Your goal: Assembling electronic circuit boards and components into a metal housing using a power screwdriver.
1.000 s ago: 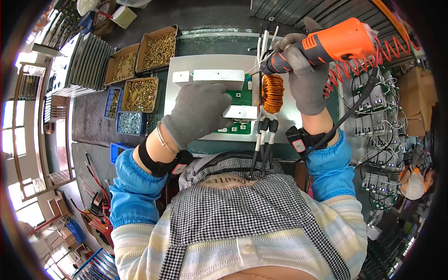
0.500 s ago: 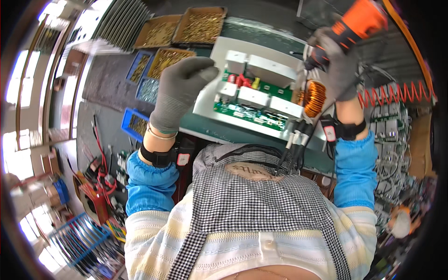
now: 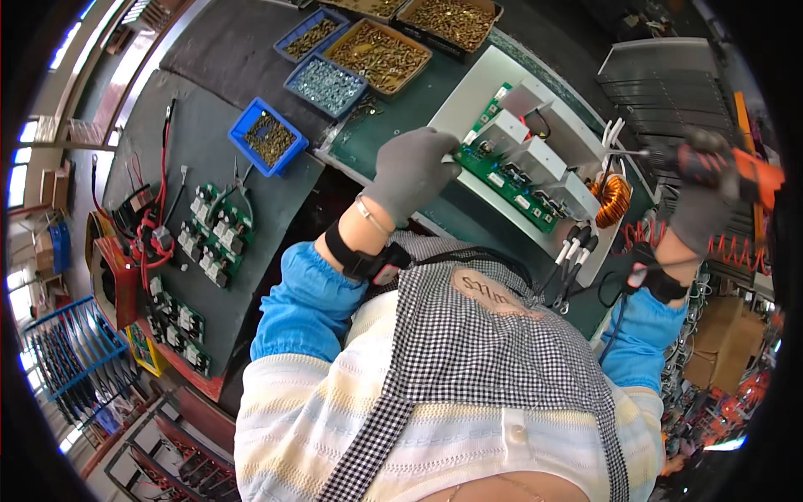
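Note:
My left hand, in a grey glove, is closed with its fingertips at the left end of a green circuit board. Whatever the fingers pinch, if anything, is hidden. The board carries pale metal heat sinks and sits on a light metal plate. Gripped in my right hand, gloved too and a little blurred, is an orange and black power screwdriver. Its thin bit points left, over the plate's right side. Below the bit stands a copper-wound coil.
Small fasteners fill a blue bin, a silver-filled bin and a yellow-edged tray. Several small circuit boards and red cables lie at left. Black cables with lugs hang off the plate's front; a red coiled hose runs at right.
The view has turned, showing more of the left table. My left hand has come down to the board's left end with its fingers closed. The power screwdriver has moved right and tilted flatter.

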`<action>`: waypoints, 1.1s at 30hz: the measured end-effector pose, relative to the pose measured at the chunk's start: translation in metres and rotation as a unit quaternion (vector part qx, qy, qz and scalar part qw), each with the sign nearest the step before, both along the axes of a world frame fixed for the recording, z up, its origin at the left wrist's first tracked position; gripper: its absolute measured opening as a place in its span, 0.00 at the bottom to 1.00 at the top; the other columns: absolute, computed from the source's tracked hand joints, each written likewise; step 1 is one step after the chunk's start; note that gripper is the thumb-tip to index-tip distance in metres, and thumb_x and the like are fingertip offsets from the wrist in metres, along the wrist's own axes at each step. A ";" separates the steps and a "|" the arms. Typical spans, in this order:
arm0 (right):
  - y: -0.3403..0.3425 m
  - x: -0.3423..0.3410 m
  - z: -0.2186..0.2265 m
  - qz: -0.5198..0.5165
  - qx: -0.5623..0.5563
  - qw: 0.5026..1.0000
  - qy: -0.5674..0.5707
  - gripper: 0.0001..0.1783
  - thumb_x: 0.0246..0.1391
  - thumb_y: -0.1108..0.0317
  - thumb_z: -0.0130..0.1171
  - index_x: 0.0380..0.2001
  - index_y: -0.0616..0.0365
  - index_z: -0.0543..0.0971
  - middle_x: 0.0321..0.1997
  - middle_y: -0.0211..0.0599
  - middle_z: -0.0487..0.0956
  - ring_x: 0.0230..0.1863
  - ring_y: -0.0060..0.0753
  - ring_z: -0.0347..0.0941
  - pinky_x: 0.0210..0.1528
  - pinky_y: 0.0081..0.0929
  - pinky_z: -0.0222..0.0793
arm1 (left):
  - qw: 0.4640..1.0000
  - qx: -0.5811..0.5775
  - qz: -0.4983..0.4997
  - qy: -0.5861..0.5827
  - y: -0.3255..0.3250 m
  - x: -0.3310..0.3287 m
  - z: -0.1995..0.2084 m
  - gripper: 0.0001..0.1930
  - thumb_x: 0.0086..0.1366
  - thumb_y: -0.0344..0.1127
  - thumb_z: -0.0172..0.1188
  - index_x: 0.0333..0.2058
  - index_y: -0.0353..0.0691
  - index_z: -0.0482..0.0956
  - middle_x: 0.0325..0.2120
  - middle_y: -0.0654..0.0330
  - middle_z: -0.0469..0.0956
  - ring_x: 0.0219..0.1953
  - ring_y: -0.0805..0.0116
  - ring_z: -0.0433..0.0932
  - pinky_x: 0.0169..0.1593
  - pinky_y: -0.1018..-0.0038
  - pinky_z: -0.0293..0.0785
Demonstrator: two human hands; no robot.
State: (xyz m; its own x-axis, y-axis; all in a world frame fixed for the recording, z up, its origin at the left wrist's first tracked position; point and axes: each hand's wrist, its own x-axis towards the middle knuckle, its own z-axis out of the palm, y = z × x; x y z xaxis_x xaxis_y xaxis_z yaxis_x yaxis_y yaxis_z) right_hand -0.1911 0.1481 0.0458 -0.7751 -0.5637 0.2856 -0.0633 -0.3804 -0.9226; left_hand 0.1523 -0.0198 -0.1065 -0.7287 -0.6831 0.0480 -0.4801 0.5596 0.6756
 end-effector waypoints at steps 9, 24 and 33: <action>0.048 0.060 0.027 0.140 -0.051 0.981 0.123 0.32 0.49 0.43 0.61 0.42 0.63 0.69 0.39 0.35 0.68 0.48 0.37 0.65 0.62 0.43 0.57 | 0.971 0.195 -0.059 0.127 -0.030 -0.002 0.016 0.20 0.57 0.31 0.61 0.49 0.31 0.80 0.30 0.58 0.81 0.31 0.69 0.77 0.39 0.74 0.74; -0.009 0.157 0.024 0.180 -0.136 0.973 0.043 0.36 0.50 0.48 0.67 0.56 0.59 0.69 0.37 0.34 0.72 0.45 0.37 0.71 0.62 0.45 0.63 | 0.663 0.685 0.038 0.298 -0.014 0.064 -0.022 0.16 0.75 0.31 0.47 0.55 0.28 0.67 0.41 0.58 0.76 0.38 0.73 0.76 0.40 0.81 0.77; 0.008 0.183 0.007 0.174 -0.153 0.971 0.059 0.42 0.55 0.47 0.63 0.65 0.59 0.62 0.35 0.32 0.76 0.41 0.33 0.75 0.57 0.46 0.68 | 0.699 0.664 -0.144 0.223 0.007 0.018 0.012 0.24 0.71 0.48 0.57 0.51 0.30 0.75 0.32 0.64 0.74 0.30 0.79 0.69 0.33 0.84 0.67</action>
State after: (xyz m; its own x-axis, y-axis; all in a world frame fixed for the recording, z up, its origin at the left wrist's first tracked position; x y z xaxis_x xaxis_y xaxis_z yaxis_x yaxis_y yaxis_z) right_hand -0.0077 0.1564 0.0523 -0.5056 -0.6595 0.5563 0.0199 -0.6535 -0.7566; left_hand 0.1705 -0.0131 -0.0943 -0.9600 -0.1687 -0.2235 -0.0535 -0.6730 0.7377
